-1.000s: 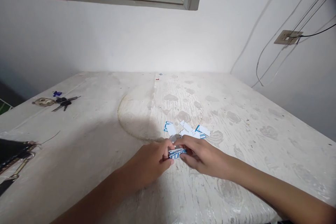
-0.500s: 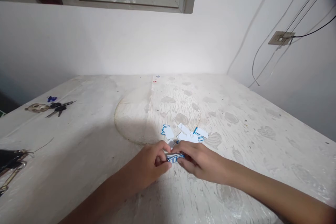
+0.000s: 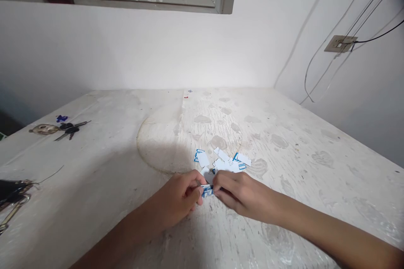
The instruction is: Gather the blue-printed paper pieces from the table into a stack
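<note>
At the frame's lower centre, my left hand [image 3: 182, 195] and right hand [image 3: 236, 190] had fingers clamped on the blue-printed stack [image 3: 207, 192], just below loose white cards [image 3: 229, 165].

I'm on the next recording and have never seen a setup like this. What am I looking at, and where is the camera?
There is no machine here: these are a person's two bare hands. One camera, worn on the head, looks forward and down, so every picture shares that viewpoint. The left hand and right hand pinch a small bundle of blue-and-white cards between them, one at each end. Just beyond lie loose cards, overlapping on the pale, marked table. At the left are keys and, at the edge, a dark item with a metal clasp, only partly visible. Whatever is printed on the cards is too small to read.
</note>
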`<state>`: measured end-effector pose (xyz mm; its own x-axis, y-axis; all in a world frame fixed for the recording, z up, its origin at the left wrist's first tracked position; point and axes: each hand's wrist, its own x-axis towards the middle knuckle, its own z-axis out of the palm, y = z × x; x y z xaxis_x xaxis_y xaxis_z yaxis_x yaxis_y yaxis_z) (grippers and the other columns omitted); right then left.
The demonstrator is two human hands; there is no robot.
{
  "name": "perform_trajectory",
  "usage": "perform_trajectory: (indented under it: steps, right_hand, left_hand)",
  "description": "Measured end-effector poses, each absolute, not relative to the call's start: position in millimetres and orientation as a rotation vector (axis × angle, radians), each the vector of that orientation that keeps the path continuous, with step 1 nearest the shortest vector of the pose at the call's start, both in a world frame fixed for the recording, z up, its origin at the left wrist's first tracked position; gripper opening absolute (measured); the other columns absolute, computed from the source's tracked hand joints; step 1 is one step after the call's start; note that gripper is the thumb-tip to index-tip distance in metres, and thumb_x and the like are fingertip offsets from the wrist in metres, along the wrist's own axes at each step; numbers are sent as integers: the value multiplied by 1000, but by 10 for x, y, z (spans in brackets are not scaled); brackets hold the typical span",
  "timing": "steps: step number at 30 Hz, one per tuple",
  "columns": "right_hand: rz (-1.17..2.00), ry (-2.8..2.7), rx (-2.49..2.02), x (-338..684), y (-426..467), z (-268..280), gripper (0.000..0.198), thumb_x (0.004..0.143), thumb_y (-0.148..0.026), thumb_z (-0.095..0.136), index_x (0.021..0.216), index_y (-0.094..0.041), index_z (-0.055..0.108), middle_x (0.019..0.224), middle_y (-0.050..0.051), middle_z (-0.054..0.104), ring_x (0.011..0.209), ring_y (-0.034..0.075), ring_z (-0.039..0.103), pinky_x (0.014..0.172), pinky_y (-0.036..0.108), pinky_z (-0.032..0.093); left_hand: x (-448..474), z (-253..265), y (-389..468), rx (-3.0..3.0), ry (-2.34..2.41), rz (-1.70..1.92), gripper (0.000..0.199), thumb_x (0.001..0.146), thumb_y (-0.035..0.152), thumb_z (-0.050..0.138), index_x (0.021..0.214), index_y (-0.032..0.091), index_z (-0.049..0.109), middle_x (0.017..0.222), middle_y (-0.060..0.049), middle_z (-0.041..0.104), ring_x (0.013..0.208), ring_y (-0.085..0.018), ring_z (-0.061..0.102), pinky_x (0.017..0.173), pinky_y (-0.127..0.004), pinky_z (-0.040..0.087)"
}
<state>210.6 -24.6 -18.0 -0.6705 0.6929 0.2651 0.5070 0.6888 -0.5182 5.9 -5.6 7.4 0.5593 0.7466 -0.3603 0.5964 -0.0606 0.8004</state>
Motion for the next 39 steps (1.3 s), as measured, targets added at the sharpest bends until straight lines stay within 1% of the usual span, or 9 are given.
perform_trajectory:
  steps: [4,10,14,18,21,24,30,35,39]
  right_hand:
    - [525,-2467,-928,2096,-241,-159,13,94,-17,36,88,-17,47,78,2,51,58,10,43,51,22,36]
    - [525,-2458,-917,2064,-235,-202,12,94,-18,35,89,-17,46,77,2,52,59,10,45,52,22,37]
    - [580,-2447,-939,2084,-234,-149,10,93,-19,40,100,-17,47,81,2,55,62,10,49,55,23,39]
    - [561,-2207,-1168,2284,-149,44,19,94,-31,41,106,-18,49,84,3,58,59,10,51,51,24,41]
    - [346,-2142,-1351,2463,-47,126,19,92,-29,43,105,-19,53,95,6,58,79,17,55,66,31,46]
    - [305,-2320,-1343,2510,25,66,25,88,-31,52,110,-19,54,105,9,55,97,23,50,79,37,45]
    - [219,-2430,-1308,2336,56,-153,39,82,-37,61,112,-14,56,99,11,53,91,24,49,82,41,42]
    - [288,-2309,-1327,2285,59,-213,27,79,-30,63,104,-20,57,95,7,53,90,23,47,81,39,39]
    - [438,-2150,-1292,2255,36,-171,7,83,-24,55,80,-19,58,87,5,51,84,20,47,79,37,37]
  left_hand:
    - [48,72,-50,1778,1102,173,22,87,38,37,92,20,49,78,1,60,56,-11,52,51,-23,40]
    - [58,24,-75,1948,1089,155,18,80,36,51,90,20,51,69,4,51,62,-12,48,55,-23,38]
    - [94,-40,-104,2223,1177,134,21,87,33,37,73,19,43,66,3,49,58,-12,44,52,-25,30]
    - [124,-58,-106,2379,1171,85,20,89,28,32,76,19,43,69,1,54,59,-14,46,54,-26,27]
    - [135,-47,-101,2402,1187,71,20,90,27,32,78,19,46,71,0,55,60,-14,47,54,-26,26]
    - [144,-25,-99,2384,1200,52,19,89,27,33,79,18,47,72,-1,56,61,-15,48,55,-26,27]
    - [147,-9,-101,2394,1167,103,19,89,25,35,74,19,44,68,2,53,58,-13,44,52,-25,26]
    - [137,-32,-104,2416,1145,140,19,89,26,34,73,19,41,65,3,50,56,-12,42,51,-25,25]
    - [133,-47,-102,2413,1153,149,18,88,26,36,72,19,41,64,3,49,56,-11,42,51,-25,24]
